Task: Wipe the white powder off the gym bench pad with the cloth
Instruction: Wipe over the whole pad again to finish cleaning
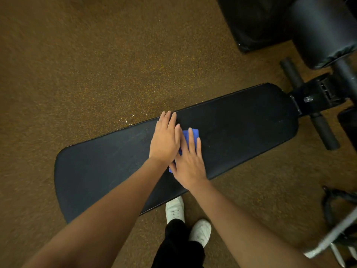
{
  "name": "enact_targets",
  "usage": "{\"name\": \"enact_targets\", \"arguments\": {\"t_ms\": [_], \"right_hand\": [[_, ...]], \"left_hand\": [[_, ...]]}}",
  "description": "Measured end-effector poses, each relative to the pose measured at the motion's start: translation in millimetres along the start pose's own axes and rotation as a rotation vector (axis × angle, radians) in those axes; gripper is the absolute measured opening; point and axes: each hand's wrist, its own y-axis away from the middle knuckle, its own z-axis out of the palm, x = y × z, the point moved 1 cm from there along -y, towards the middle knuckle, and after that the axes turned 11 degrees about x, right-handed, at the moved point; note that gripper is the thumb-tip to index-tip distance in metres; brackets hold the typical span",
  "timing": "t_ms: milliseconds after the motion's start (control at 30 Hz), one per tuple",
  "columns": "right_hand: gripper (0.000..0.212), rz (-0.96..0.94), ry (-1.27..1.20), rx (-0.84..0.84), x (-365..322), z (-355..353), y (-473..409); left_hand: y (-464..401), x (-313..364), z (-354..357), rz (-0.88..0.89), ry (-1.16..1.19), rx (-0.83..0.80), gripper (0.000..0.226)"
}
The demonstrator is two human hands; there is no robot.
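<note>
Both hands are pressing flat, fingers straight, on the blue cloth (190, 137) at the middle of the frame, on the black bench pad (241, 130). The left hand (165, 141) is overlapping the right hand (190, 165). Faint powder streaks (135, 138) are showing left of them, so even pressure and long overlapping strokes leftward should be working best.

Bench pad (231, 128) under my hands: black vinyl-looking cover, smooth w/ a dull sheen, faint pale streaks. Cloth (193, 135) is soft blue fabric, matt. Floor (77, 74) looks like rough speckled brown rubber, a few white grains. Foam-looking rollers (325, 132) matt black. Barbell sleeve (328, 240) shiny metal. My shoes (174, 209) white, smooth.
</note>
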Motion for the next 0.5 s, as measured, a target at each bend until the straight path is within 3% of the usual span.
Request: {"name": "enact_targets", "arguments": {"t_ms": [100, 200, 300, 400, 500], "right_hand": [[0.067, 0.023, 0.05, 0.077, 27, -4, 6], [0.06, 0.19, 0.102, 0.107, 72, -12, 18], [0.059, 0.24, 0.097, 0.136, 72, -14, 28], [0.061, -0.022, 0.088, 0.079, 45, -4, 35], [0.059, -0.286, 0.115, 0.025, 67, -9, 30]], "left_hand": [[5, 8, 5, -0.052, 0.036, -0.006, 0.061], [9, 10, 8, -0.054, 0.017, -0.035, 0.047], [9, 9, 9, -0.04, -0.008, -0.051, 0.046], [9, 7, 11, -0.037, -0.02, -0.053, 0.046], [12, 11, 13, -0.025, -0.07, -0.058, 0.054]]}}
